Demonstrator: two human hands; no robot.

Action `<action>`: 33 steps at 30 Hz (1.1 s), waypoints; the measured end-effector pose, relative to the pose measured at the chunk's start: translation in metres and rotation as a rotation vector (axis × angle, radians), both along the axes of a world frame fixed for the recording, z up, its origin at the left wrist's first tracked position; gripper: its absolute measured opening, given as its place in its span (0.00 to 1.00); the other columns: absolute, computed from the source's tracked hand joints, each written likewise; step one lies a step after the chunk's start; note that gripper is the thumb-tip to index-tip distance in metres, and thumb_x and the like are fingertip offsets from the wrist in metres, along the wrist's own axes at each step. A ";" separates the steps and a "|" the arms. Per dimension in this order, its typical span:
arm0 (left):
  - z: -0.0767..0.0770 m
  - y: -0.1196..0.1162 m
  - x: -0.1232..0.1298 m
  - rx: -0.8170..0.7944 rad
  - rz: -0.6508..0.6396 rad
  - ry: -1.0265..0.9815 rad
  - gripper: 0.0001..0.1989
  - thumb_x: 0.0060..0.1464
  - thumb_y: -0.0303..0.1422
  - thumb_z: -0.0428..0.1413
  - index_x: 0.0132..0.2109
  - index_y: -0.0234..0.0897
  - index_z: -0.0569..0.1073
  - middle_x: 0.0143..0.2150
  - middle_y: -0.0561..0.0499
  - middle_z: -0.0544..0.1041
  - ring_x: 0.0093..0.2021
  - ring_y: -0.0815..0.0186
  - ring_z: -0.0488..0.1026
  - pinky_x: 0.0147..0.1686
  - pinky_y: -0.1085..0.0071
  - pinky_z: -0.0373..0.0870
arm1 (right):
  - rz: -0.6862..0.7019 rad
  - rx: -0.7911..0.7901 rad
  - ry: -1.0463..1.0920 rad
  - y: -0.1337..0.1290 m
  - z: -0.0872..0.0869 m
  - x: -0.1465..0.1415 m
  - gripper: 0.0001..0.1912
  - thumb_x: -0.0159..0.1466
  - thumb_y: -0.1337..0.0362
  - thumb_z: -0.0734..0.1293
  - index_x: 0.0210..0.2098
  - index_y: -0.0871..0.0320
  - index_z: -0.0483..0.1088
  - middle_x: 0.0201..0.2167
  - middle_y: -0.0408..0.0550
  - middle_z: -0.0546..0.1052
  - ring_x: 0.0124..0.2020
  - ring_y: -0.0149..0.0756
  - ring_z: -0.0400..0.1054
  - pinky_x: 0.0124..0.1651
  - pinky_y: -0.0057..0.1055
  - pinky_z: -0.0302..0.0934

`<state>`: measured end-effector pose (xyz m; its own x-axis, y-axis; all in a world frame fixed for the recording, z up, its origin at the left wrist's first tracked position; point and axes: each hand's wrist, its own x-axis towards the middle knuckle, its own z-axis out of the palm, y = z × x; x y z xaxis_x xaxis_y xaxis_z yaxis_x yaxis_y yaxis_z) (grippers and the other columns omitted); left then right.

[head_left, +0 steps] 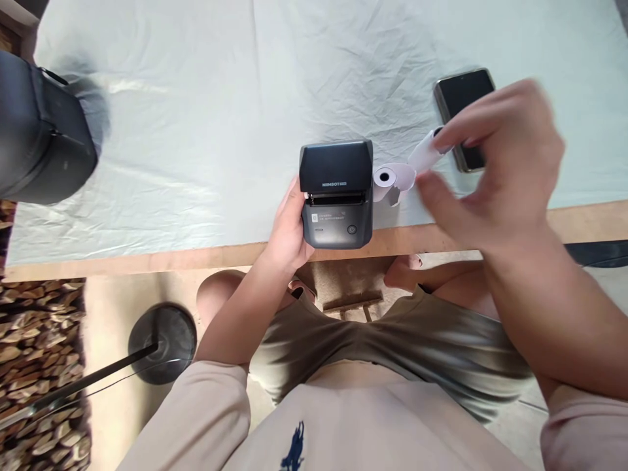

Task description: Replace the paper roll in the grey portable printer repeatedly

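Note:
My left hand (288, 229) grips a dark grey label printer (336, 195) by its left side, fingers partly hidden beneath it. The printer is held over the table's front edge, with its slot and power button facing up. To its right is a small white paper roll (384, 177) with a dark core. A second white roll (424, 152) lies just beyond, and a loose curl of paper shows between the two. My right hand (505, 163), blurred by motion, is at this second roll with thumb and index finger apart; whether the fingertips touch it is hard to see.
A smartphone (466, 98) lies on the pale cloth (206, 131), partly behind my right hand. At the far left stands a dark zipped case (44, 131). Below the table's wooden edge (122, 260) are a stand with a round black base (171, 347) and my legs.

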<state>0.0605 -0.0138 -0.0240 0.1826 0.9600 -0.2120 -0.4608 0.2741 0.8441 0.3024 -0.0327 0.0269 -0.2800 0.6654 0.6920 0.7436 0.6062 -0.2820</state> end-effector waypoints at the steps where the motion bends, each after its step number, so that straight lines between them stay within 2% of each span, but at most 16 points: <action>1: 0.001 0.000 0.000 -0.016 -0.005 0.017 0.16 0.66 0.50 0.63 0.45 0.43 0.80 0.42 0.54 0.85 0.50 0.59 0.86 0.48 0.68 0.84 | 0.108 -0.009 -0.019 -0.002 0.004 -0.008 0.02 0.72 0.62 0.67 0.43 0.52 0.71 0.34 0.46 0.79 0.41 0.41 0.75 0.45 0.41 0.67; 3: 0.004 0.000 0.000 -0.052 -0.009 0.032 0.16 0.68 0.50 0.60 0.46 0.42 0.80 0.44 0.52 0.86 0.55 0.57 0.86 0.49 0.68 0.84 | 0.212 -0.080 -0.075 -0.002 0.010 -0.025 0.07 0.76 0.59 0.65 0.42 0.51 0.74 0.31 0.42 0.79 0.39 0.40 0.76 0.45 0.41 0.66; 4: 0.005 0.000 0.000 -0.065 -0.012 0.024 0.17 0.70 0.50 0.58 0.46 0.42 0.80 0.44 0.51 0.86 0.57 0.56 0.85 0.51 0.67 0.84 | 0.220 -0.103 -0.075 -0.001 0.012 -0.031 0.09 0.76 0.58 0.64 0.44 0.51 0.76 0.33 0.42 0.81 0.41 0.40 0.77 0.46 0.42 0.67; 7: 0.007 -0.001 -0.001 -0.098 -0.045 -0.027 0.24 0.72 0.55 0.51 0.47 0.42 0.81 0.44 0.49 0.87 0.62 0.51 0.83 0.57 0.60 0.85 | 0.168 -0.130 0.050 0.007 0.017 -0.039 0.14 0.76 0.57 0.63 0.56 0.49 0.77 0.50 0.45 0.86 0.49 0.42 0.80 0.51 0.44 0.71; 9: 0.008 -0.001 -0.002 -0.127 -0.070 -0.046 0.27 0.72 0.58 0.50 0.48 0.42 0.81 0.44 0.47 0.86 0.64 0.49 0.83 0.59 0.55 0.85 | 0.127 -0.168 0.133 0.012 0.017 -0.036 0.17 0.75 0.58 0.63 0.59 0.48 0.76 0.56 0.47 0.84 0.51 0.42 0.81 0.50 0.43 0.73; 12: 0.008 -0.001 -0.004 -0.162 -0.068 -0.050 0.29 0.71 0.60 0.51 0.49 0.41 0.81 0.45 0.45 0.86 0.66 0.46 0.81 0.59 0.53 0.85 | 0.032 -0.243 0.138 0.015 0.016 -0.027 0.17 0.72 0.62 0.64 0.57 0.48 0.76 0.54 0.50 0.84 0.48 0.44 0.80 0.46 0.42 0.72; 15: 0.007 0.001 -0.005 -0.173 -0.036 -0.026 0.29 0.71 0.60 0.51 0.52 0.41 0.81 0.46 0.46 0.86 0.66 0.45 0.81 0.59 0.53 0.85 | -0.123 -0.324 0.034 0.011 0.014 -0.019 0.16 0.69 0.64 0.65 0.55 0.50 0.76 0.51 0.53 0.83 0.44 0.47 0.79 0.46 0.45 0.72; 18: 0.007 0.002 -0.004 -0.176 -0.057 -0.046 0.28 0.72 0.59 0.49 0.53 0.42 0.81 0.47 0.46 0.87 0.66 0.47 0.81 0.59 0.54 0.85 | -0.290 -0.449 -0.152 0.004 0.007 -0.015 0.19 0.70 0.55 0.69 0.59 0.51 0.76 0.54 0.57 0.82 0.43 0.51 0.78 0.46 0.48 0.70; 20: 0.009 0.003 -0.002 -0.184 -0.094 -0.080 0.27 0.74 0.57 0.48 0.52 0.41 0.82 0.48 0.46 0.87 0.66 0.49 0.82 0.60 0.56 0.85 | -0.349 -0.499 -0.230 0.000 -0.002 -0.016 0.24 0.70 0.48 0.71 0.60 0.52 0.75 0.55 0.57 0.80 0.42 0.51 0.78 0.42 0.45 0.68; 22: 0.010 0.003 -0.001 -0.186 -0.108 -0.099 0.26 0.75 0.54 0.47 0.51 0.41 0.82 0.49 0.46 0.87 0.65 0.51 0.82 0.60 0.57 0.85 | -0.378 -0.537 -0.270 -0.001 -0.013 -0.018 0.24 0.70 0.47 0.71 0.60 0.52 0.76 0.55 0.56 0.80 0.41 0.49 0.76 0.37 0.40 0.64; 25: 0.010 0.003 0.000 -0.171 -0.102 -0.090 0.26 0.76 0.53 0.46 0.51 0.41 0.82 0.49 0.47 0.88 0.65 0.53 0.83 0.60 0.59 0.86 | -0.359 -0.518 -0.277 0.002 -0.026 -0.022 0.20 0.68 0.53 0.72 0.58 0.48 0.78 0.51 0.52 0.82 0.37 0.46 0.74 0.33 0.37 0.58; 27: 0.009 0.002 -0.001 -0.167 -0.114 -0.083 0.26 0.76 0.54 0.47 0.51 0.41 0.82 0.48 0.48 0.88 0.64 0.52 0.83 0.59 0.58 0.86 | -0.310 -0.461 -0.249 0.004 -0.028 -0.023 0.19 0.69 0.58 0.70 0.59 0.45 0.79 0.47 0.50 0.84 0.40 0.48 0.76 0.33 0.37 0.58; 30: 0.007 0.001 -0.002 -0.159 -0.123 -0.098 0.25 0.75 0.55 0.49 0.51 0.41 0.82 0.49 0.47 0.88 0.64 0.50 0.84 0.60 0.56 0.86 | -0.217 -0.377 -0.177 0.005 -0.019 -0.022 0.21 0.68 0.62 0.68 0.60 0.46 0.78 0.46 0.50 0.84 0.48 0.52 0.78 0.43 0.45 0.69; 32: 0.007 0.001 -0.003 -0.149 -0.110 -0.108 0.24 0.74 0.54 0.50 0.51 0.41 0.81 0.50 0.46 0.88 0.65 0.49 0.83 0.60 0.55 0.86 | -0.187 -0.331 -0.039 0.004 -0.009 -0.020 0.26 0.68 0.63 0.68 0.65 0.48 0.73 0.51 0.53 0.83 0.51 0.52 0.79 0.52 0.49 0.72; 33: 0.007 0.000 -0.002 -0.141 -0.102 -0.110 0.24 0.74 0.54 0.51 0.52 0.41 0.81 0.50 0.46 0.88 0.66 0.48 0.82 0.61 0.55 0.85 | -0.171 -0.315 0.057 0.004 -0.006 -0.018 0.28 0.68 0.61 0.69 0.67 0.47 0.69 0.54 0.54 0.82 0.52 0.52 0.79 0.53 0.48 0.73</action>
